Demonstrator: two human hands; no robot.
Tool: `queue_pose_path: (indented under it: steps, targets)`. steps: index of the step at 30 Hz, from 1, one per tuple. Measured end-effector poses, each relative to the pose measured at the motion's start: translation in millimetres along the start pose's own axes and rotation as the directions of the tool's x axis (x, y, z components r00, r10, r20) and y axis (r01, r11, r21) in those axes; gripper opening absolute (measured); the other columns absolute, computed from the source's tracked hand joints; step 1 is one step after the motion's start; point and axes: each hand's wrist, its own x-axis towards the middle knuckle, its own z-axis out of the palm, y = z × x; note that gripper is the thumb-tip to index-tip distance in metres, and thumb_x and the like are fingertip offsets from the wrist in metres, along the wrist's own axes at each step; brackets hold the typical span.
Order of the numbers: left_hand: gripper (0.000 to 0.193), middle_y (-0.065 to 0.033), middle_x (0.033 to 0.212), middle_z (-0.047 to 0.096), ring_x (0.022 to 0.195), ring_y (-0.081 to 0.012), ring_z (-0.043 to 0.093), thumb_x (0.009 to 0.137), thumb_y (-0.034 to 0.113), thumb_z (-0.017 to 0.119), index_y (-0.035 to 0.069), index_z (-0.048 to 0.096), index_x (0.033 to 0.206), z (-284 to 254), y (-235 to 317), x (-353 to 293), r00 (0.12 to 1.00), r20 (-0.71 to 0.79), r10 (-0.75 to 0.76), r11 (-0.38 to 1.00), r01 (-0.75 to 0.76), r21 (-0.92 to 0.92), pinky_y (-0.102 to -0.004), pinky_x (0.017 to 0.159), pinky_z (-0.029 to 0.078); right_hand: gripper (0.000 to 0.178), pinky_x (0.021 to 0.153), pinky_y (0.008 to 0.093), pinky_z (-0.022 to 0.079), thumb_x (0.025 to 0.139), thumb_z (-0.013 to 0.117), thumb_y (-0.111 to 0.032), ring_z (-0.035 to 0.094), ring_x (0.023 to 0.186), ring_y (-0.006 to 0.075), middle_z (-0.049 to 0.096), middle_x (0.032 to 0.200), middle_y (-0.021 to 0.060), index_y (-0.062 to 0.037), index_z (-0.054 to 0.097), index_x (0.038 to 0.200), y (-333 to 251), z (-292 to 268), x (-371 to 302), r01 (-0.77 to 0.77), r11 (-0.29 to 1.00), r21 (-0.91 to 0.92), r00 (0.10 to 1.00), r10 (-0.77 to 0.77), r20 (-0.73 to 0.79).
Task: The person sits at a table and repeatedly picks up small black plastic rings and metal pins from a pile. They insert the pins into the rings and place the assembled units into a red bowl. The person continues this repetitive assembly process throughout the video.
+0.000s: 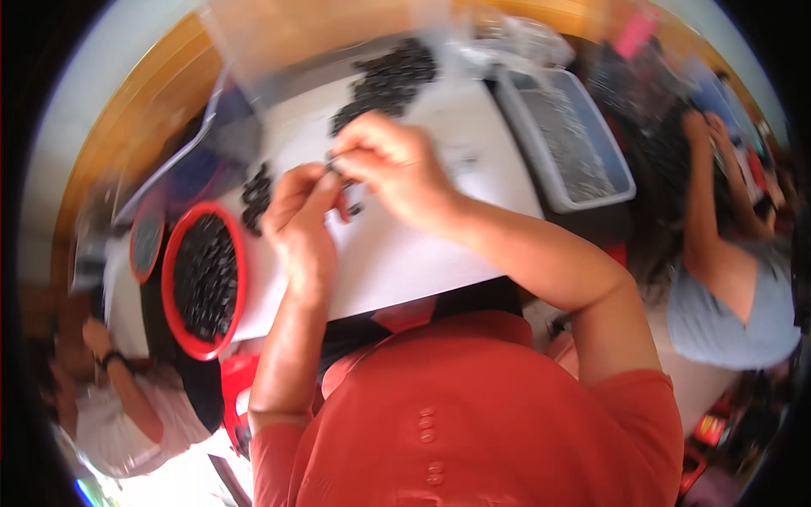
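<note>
Over the white tabletop (414, 258), both of my hands meet with fingers pinched around a small dark piece (333, 167). My left hand (302, 215) grips it from the left with thumb and fingers. From the right, my right hand (397, 165) pinches at the same spot, and its fingers partly cover the piece. The exact kind of piece is too small and blurred to tell. A loose dark piece (355, 209) lies just below the hands. Beyond them is a large heap of black pieces (395, 76); a smaller heap (256, 198) lies left of my left hand.
At the left stands a red-rimmed basin (242, 283) full of black pieces. A pale blue tray (583, 204) with small greyish parts sits at the right edge, with clear plastic bags (524, 42) behind it. Other people work at both sides, one in grey-blue (726, 308).
</note>
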Motion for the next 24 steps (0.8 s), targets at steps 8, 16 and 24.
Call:
queue_pose_path:
  steps: [8, 16, 24]
  targets:
    - [0.01, -0.0083, 0.079, 0.063, 0.062, -0.0127, 0.057, 0.094, 0.005, 0.062, -0.005, 0.06, 0.096, -8.9, 5.6, 0.9, 0.983, -0.038, -0.177, 0.984, 0.177, -0.01, -0.0254, 0.056, 0.045, 0.002, 0.058, 0.0227, 0.046, 0.094, 0.062, -0.004, 0.057, 0.071, 0.0057, 0.065, 0.082, -0.0008, -0.0026, 0.063, 0.095, -15.7, -7.1, 6.6, 0.15, 0.878, -0.455, 0.989, -0.126, 0.083]
    - [0.009, -0.0082, 0.082, 0.064, 0.065, -0.0121, 0.06, 0.093, 0.004, 0.063, -0.003, 0.061, 0.097, -9.2, 4.8, 1.1, 0.981, -0.018, -0.191, 0.982, 0.19, -0.019, -0.0244, 0.052, 0.046, 0.005, 0.059, 0.0262, 0.044, 0.091, 0.062, 0.003, 0.055, 0.067, 0.012, 0.062, 0.078, 0.004, -0.0001, 0.058, 0.091, -12.7, -4.4, 6.3, 0.209, 0.83, -0.518, 0.978, -0.161, 0.137]
    - [0.007, -0.0059, 0.079, 0.063, 0.064, -0.0102, 0.059, 0.092, 0.004, 0.065, -0.002, 0.062, 0.094, -11.1, 3.6, -3.5, 0.977, 0.009, -0.215, 0.976, 0.214, 0.026, -0.0229, 0.05, 0.044, 0.007, 0.06, 0.0333, 0.05, 0.086, 0.062, 0.005, 0.063, 0.066, 0.0231, 0.063, 0.074, 0.0103, -0.0002, 0.057, 0.087, -12.2, -0.3, 3.2, 0.252, 0.795, -0.552, 0.968, -0.205, 0.146]
